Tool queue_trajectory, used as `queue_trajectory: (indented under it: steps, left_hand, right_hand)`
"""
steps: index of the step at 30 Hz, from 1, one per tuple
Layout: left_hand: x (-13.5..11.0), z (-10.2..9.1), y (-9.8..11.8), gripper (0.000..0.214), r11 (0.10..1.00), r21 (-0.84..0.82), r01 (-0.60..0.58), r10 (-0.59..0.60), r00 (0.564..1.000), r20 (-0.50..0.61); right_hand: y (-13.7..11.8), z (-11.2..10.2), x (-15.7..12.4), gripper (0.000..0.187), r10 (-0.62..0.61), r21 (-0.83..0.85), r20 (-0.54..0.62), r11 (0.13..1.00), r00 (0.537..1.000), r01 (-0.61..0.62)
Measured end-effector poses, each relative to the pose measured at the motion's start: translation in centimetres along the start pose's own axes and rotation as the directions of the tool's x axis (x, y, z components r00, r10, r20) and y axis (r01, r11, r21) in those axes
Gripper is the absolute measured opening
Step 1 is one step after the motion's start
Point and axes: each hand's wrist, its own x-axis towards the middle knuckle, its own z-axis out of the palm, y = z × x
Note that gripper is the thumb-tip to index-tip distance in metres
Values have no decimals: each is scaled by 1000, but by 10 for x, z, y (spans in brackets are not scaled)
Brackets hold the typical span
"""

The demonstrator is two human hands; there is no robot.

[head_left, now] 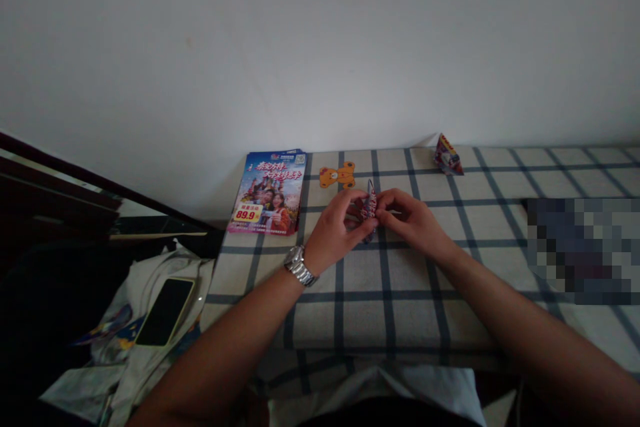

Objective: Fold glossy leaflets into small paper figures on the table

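Note:
Both hands meet over the middle of a table covered in a checked cloth (pixel 400 293). Between them stands a small folded piece of printed paper (pixel 370 203), narrow and upright. My left hand (pixel 336 230), with a metal watch on its wrist, pinches the paper from the left. My right hand (pixel 413 220) pinches it from the right, fingertips pressed together on its edge. The lower part of the paper is hidden behind the fingers.
A stack of colourful flyers (pixel 269 192) lies at the table's back left. An orange bear-shaped cutout (pixel 337 176) sits behind the hands. Another folded paper shape (pixel 447 155) stands by the wall. A phone (pixel 165 311) rests on clothing left of the table.

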Motion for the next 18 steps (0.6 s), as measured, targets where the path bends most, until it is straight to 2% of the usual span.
queue_trajectory:
  steps: [11,18]
  left_hand:
    - [1,0,1,43,996,72,-55,55,998,-6]
    - [-1,3,3,44,999,-4,-38,38,999,22]
  right_hand:
    - [-2,-2,2,16,63,28,26,998,998,-63]
    - [0,-2,2,15,88,-4,-2,996,996,-88]
